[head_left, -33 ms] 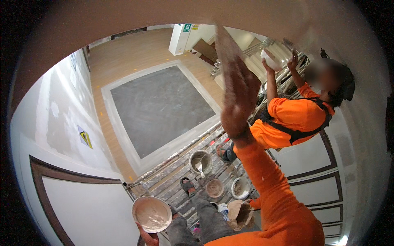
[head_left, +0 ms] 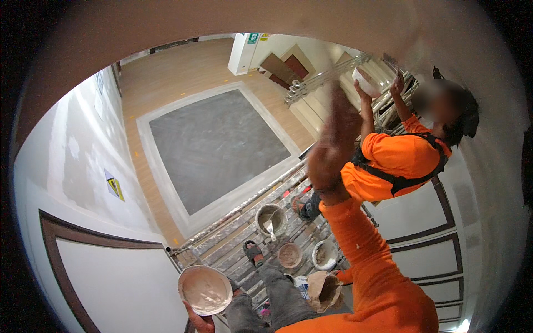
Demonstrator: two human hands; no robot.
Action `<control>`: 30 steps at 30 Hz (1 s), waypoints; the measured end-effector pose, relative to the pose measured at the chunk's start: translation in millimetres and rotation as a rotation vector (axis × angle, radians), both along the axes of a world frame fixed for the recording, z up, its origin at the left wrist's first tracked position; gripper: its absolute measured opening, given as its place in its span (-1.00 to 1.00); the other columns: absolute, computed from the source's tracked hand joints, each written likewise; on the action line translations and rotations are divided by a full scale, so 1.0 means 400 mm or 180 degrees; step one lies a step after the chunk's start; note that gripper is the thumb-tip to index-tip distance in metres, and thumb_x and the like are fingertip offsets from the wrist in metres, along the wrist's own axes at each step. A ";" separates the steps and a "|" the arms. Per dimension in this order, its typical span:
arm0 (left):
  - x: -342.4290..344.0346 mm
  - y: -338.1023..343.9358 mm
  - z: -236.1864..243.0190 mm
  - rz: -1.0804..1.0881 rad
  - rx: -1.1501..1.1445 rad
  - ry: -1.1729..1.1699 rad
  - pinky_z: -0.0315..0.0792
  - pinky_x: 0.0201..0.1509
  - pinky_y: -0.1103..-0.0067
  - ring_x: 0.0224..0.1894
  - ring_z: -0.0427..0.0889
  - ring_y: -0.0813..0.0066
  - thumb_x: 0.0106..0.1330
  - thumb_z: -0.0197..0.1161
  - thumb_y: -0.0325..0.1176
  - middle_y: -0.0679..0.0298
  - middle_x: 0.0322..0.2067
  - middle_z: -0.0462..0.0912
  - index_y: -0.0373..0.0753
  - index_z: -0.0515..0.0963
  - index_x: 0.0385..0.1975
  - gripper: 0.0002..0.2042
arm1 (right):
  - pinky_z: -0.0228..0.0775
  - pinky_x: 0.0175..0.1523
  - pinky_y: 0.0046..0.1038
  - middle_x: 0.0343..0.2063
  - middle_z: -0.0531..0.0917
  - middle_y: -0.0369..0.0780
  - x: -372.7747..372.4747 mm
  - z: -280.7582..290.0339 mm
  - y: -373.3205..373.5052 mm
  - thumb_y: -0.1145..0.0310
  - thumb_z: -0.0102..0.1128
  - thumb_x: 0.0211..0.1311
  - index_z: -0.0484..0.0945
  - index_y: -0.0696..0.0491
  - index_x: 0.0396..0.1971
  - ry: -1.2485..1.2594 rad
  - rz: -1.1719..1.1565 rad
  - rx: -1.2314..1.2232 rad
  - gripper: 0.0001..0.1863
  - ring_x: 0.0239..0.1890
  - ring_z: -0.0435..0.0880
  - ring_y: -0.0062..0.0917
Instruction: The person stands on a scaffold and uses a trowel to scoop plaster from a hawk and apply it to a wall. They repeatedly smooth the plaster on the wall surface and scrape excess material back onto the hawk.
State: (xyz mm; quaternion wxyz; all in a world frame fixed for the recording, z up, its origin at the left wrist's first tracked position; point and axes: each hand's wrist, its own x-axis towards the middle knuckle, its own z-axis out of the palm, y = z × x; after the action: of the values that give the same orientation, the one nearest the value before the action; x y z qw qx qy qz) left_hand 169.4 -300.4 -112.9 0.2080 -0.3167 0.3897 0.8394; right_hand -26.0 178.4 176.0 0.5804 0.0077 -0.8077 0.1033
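Bowl [head_left: 205,291] of pinkish-beige paste, pale-rimmed and round, sits up in the person's left hand [head_left: 199,321], held above the slatted platform [head_left: 222,244] near its left corner. The fingers of that hand curl against the bowl's outer wall at its lower left; the rest of the grip is hidden beneath it. The paste inside looks smooth, with a few ridges catching light.

The right hand [head_left: 333,150] is raised high on an outstretched arm in an orange sleeve [head_left: 366,244], toward the pale overhead surface [head_left: 239,16]. It is badly blurred — I cannot tell whether its fingers are spread, pressed together or pinching something. A faint streak rises above it, too smeared to name.

On the platform, a bucket [head_left: 281,228] with a pale-handled tool [head_left: 269,225] leaning in it stands near the far edge. Behind it, toward the near edge, come a small bowl of paste [head_left: 290,255] and, just to its right, a white bucket [head_left: 333,256]. An opened brown paper bag [head_left: 317,288] stands closest to the person's legs [head_left: 283,294].

Beyond the raised arm, a co-worker [head_left: 405,161] in orange with dark straps holds up a white bowl [head_left: 363,83] in one hand — the other hand is lifted beside it.
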 end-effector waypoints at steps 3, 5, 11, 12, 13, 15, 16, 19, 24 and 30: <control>-0.002 -0.018 -0.014 -0.0029 0.0027 0.0007 0.32 0.26 0.13 0.24 0.32 0.09 0.31 -0.03 0.17 0.13 0.25 0.27 -0.07 0.14 0.31 -0.34 | 0.23 0.21 -0.23 0.06 0.44 0.06 0.014 0.052 0.058 0.26 -0.06 0.37 0.41 0.31 -0.02 0.0568 -0.0528 -0.1155 -0.60 0.10 0.43 -0.16; -0.022 -0.048 -0.014 0.0007 0.0195 -0.0130 0.32 0.26 0.13 0.24 0.32 0.10 0.32 -0.04 0.15 0.14 0.26 0.27 -0.07 0.14 0.32 -0.36 | 0.17 0.26 -0.22 0.09 0.37 0.14 -0.010 0.145 0.110 0.35 -0.06 0.34 0.38 0.26 0.02 0.0102 -0.0685 -0.0892 -0.64 0.17 0.36 -0.11; 0.018 -0.094 -0.038 0.0231 0.0531 -0.0045 0.28 0.29 0.19 0.24 0.31 0.17 0.38 -0.16 0.17 0.18 0.24 0.27 -0.11 0.12 0.31 -0.37 | 0.10 0.30 -0.22 0.22 0.29 0.07 -0.072 0.236 -0.171 0.35 -0.03 0.25 0.19 0.12 0.28 -0.0361 0.0117 -0.1325 -0.43 0.20 0.33 -0.10; 0.023 -0.099 -0.055 0.0252 0.0592 0.0081 0.27 0.29 0.19 0.24 0.31 0.16 0.38 -0.15 0.17 0.19 0.25 0.27 -0.10 0.12 0.31 -0.37 | 0.17 0.23 -0.27 0.19 0.32 0.04 -0.074 0.222 -0.230 0.36 0.00 0.23 0.18 0.12 0.28 -0.0272 0.0286 -0.1198 -0.41 0.15 0.37 -0.16; 0.022 -0.097 -0.068 0.0277 0.0652 0.0223 0.26 0.30 0.18 0.25 0.30 0.16 0.37 -0.15 0.17 0.19 0.25 0.26 -0.10 0.12 0.32 -0.37 | 0.25 0.16 -0.33 0.16 0.36 0.02 -0.074 0.215 -0.287 0.36 0.03 0.22 0.17 0.13 0.29 -0.0176 0.0451 -0.1066 -0.39 0.11 0.41 -0.21; 0.023 -0.098 -0.079 0.0333 0.0684 0.0330 0.25 0.30 0.17 0.26 0.29 0.15 0.37 -0.14 0.18 0.20 0.26 0.26 -0.09 0.12 0.32 -0.37 | 0.40 0.00 -0.41 0.10 0.40 0.00 -0.065 0.225 -0.419 0.38 0.11 0.19 0.23 0.14 0.26 0.0040 0.0844 -0.0425 -0.39 0.01 0.50 -0.30; 0.008 -0.091 -0.101 0.0299 0.0734 0.0324 0.25 0.31 0.17 0.26 0.29 0.14 0.37 -0.14 0.18 0.21 0.26 0.25 -0.08 0.12 0.32 -0.37 | 0.39 0.00 -0.39 0.10 0.41 -0.02 -0.029 0.238 -0.469 0.38 0.12 0.17 0.27 0.13 0.23 -0.0124 0.0715 -0.0155 -0.41 0.01 0.50 -0.30; 0.034 -0.112 -0.081 0.0390 0.0653 0.0218 0.20 0.33 0.26 0.28 0.28 0.19 0.37 -0.08 0.15 0.16 0.27 0.26 -0.19 0.13 0.31 -0.34 | 0.36 0.04 -0.33 0.09 0.44 -0.06 0.036 0.205 -0.582 0.38 0.16 0.13 0.41 0.13 0.15 -0.0708 0.0728 0.0123 -0.47 0.04 0.48 -0.31; 0.016 -0.114 -0.050 0.0353 0.0458 0.0278 0.22 0.32 0.26 0.27 0.29 0.19 0.35 -0.07 0.16 0.17 0.26 0.28 -0.17 0.14 0.31 -0.34 | 0.31 0.16 -0.30 0.16 0.34 -0.04 0.028 0.145 -0.372 0.48 0.03 0.26 0.39 0.14 0.16 -0.0047 0.0535 0.0575 -0.56 0.18 0.36 -0.31; 0.020 -0.138 -0.107 0.0337 0.0518 0.0369 0.23 0.30 0.25 0.25 0.31 0.19 0.31 -0.01 0.19 0.18 0.24 0.29 -0.16 0.16 0.29 -0.32 | -0.06 0.27 0.02 0.23 0.22 0.06 -0.146 0.065 -0.185 0.37 0.01 0.27 0.35 0.04 0.20 0.0103 -0.0716 0.1177 -0.53 0.21 0.18 0.01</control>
State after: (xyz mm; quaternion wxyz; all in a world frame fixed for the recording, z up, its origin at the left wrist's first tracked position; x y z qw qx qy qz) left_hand 177.5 -355.6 -155.8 0.1655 -0.2698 0.3143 0.8950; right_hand -84.3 104.4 201.9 0.5899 0.0255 -0.7992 -0.1121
